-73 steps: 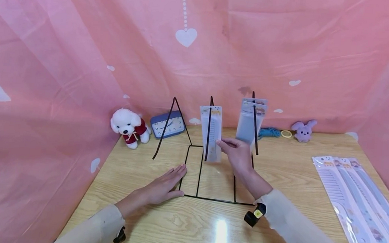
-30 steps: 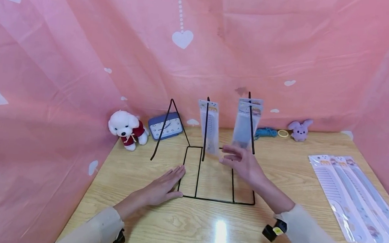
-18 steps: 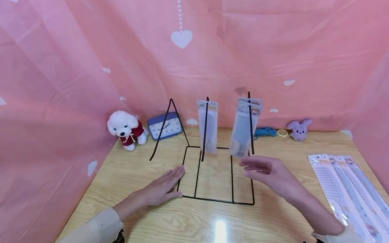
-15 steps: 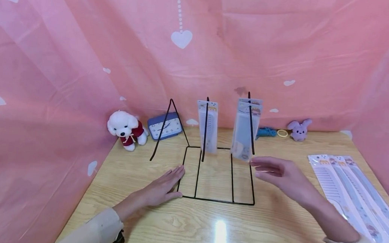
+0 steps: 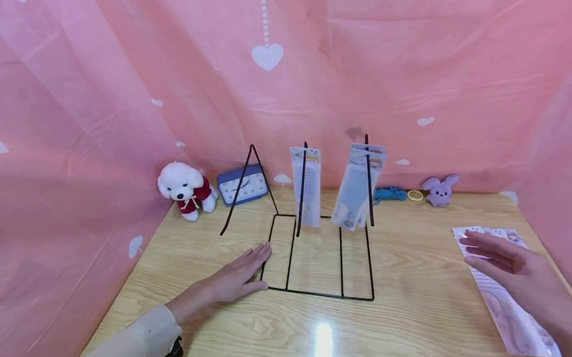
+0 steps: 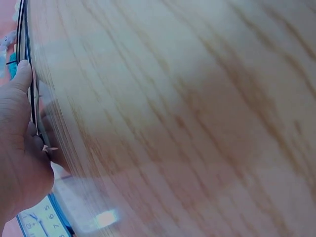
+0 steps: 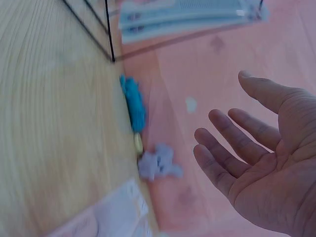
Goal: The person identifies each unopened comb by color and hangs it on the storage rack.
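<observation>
A black wire rack [image 5: 315,294] stands on the table with three upright hooks. My left hand [image 5: 239,272] lies flat on the table, fingertips at the rack's left bar. From the middle hook hangs a slim clear packet [image 5: 313,194] with a printed header and ruled lines. Two overlapping packets [image 5: 353,191] hang tilted on the right hook, while the left hook is bare. Over at the right, my right hand [image 5: 523,272] hovers above several long flat packets [image 5: 487,286], hiding part of them. Its fingers are loosely bent and hold nothing in the right wrist view.
Along the back stand a white plush dog [image 5: 182,181], a blue clock [image 5: 243,185], a blue cord bundle [image 5: 389,193], a yellow ring [image 5: 415,195] and a purple plush bunny [image 5: 439,191]. A pink cloth [image 5: 322,87] with hearts rises behind the wooden table [image 5: 235,335].
My right hand has let go of the packet on the middle hook and moved right to the packets on the table. The right hook's packets have swung. My left hand has stayed put.
</observation>
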`<action>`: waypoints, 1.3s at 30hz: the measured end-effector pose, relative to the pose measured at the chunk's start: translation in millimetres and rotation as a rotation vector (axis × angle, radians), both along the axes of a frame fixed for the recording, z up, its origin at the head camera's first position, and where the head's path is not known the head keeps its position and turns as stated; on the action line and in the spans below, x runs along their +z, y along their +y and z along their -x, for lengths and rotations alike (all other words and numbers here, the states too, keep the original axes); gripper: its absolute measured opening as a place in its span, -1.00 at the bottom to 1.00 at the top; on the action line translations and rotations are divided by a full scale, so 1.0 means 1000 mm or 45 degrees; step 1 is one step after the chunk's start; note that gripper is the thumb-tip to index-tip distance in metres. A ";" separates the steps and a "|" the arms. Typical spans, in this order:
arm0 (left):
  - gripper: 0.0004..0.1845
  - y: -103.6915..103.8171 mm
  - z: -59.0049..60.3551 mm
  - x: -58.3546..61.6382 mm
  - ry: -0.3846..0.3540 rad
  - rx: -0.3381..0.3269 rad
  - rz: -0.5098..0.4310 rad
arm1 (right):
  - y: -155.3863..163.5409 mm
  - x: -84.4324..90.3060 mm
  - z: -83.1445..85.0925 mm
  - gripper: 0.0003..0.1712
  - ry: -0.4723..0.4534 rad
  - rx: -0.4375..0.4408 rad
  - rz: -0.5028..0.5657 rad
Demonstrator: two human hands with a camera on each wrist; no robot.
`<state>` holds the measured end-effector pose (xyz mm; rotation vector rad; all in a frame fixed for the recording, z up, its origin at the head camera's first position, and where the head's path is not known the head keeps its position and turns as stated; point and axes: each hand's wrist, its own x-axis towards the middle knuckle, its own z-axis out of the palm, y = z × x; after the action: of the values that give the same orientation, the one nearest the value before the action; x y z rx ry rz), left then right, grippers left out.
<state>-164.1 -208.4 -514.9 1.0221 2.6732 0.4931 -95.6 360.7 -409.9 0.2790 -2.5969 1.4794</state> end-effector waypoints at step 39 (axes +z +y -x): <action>0.00 0.001 -0.002 -0.020 0.121 0.235 -0.378 | 0.078 -0.084 -0.014 -0.13 -0.211 -0.412 -0.581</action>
<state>-161.7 -207.7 -535.3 0.8928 2.8530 0.9237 -81.6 439.1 -493.7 -0.2223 -2.9093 0.8296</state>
